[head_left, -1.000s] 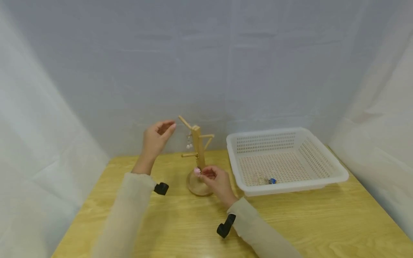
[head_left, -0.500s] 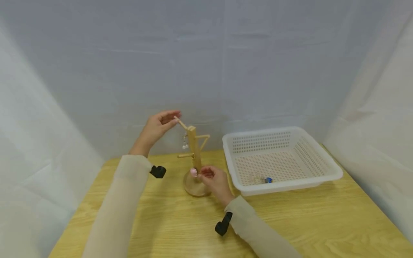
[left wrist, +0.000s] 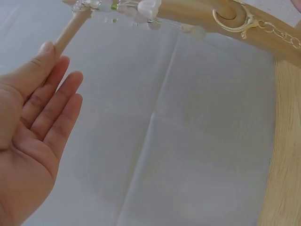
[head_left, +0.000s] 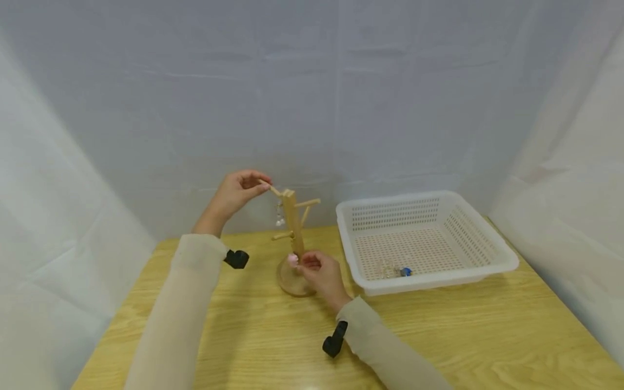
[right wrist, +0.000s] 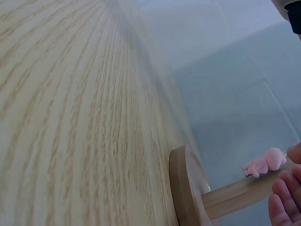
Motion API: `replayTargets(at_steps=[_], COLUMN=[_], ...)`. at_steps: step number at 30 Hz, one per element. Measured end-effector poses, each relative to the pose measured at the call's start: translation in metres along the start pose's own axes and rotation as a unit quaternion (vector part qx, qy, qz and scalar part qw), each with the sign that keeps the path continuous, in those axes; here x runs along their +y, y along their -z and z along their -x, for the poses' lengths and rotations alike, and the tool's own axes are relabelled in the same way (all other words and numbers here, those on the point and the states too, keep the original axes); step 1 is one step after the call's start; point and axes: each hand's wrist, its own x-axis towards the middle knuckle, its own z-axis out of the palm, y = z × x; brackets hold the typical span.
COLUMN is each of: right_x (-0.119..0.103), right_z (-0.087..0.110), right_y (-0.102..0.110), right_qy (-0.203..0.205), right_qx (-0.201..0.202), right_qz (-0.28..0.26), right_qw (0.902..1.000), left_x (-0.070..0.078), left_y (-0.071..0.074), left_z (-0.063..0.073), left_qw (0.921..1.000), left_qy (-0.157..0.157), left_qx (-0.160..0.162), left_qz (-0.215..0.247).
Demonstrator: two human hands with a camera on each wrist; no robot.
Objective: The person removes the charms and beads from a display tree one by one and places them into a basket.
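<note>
A wooden hanging stand (head_left: 294,222) with several pegs and a round base stands on the table. Its upper left peg (left wrist: 70,33) is pinched at the end by my left hand (head_left: 240,190). Clear and pale beads (left wrist: 148,9) and a gold crescent-shaped clasp (left wrist: 235,21) hang on the stand. Low on the post hangs a small pink figure (right wrist: 265,162). Beside it my right hand (head_left: 322,273) has its thumb and curled fingers at either side of the post; the contact itself is partly hidden. White beads (head_left: 280,221) dangle below the upper left peg.
To the right of the stand sits a white perforated basket (head_left: 441,279). Inside, near its front wall, lie a clear beaded item (head_left: 387,269) and a small blue item (head_left: 405,272). White sheets hang behind and at both sides of the table (head_left: 273,336).
My left hand has come to the upper left peg and pinched it. The stand has turned slightly, shifting its pegs. My right hand has stayed low by the post near the pink figure.
</note>
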Motion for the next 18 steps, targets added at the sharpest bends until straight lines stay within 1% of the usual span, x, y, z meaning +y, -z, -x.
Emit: replayTargets(at_steps=[2,4,8,13,18], right_x=[0.010,0.017,0.023,0.030,0.032], right_z=[-0.002,-0.004,-0.004,-0.005,-0.006], right_y=[-0.001,-0.002,0.000,0.004,0.006], right_qy=[0.002,0.001,0.001,-0.012,-0.024], right_qx=[0.008,0.014,0.017,0.036,0.039], right_qz=[0.002,0.002,-0.003,-0.010,-0.013], right_qw=[1.0000,0.9999,0.9998,0.9992,0.9989], left_x=[0.001,0.002,0.003,0.006,0.013], left_y=[0.000,-0.001,-0.003,-0.007,-0.012], left_z=[0.002,0.004,0.010,0.017,0.022], left_qw=[1.0000,0.9999,0.9992,0.9960,0.9916], left_qy=[0.003,0.010,0.031,0.060,0.081], left_qx=[0.003,0.007,0.021,0.043,0.063], left_qz=[-0.006,0.000,0.017,0.050,0.078])
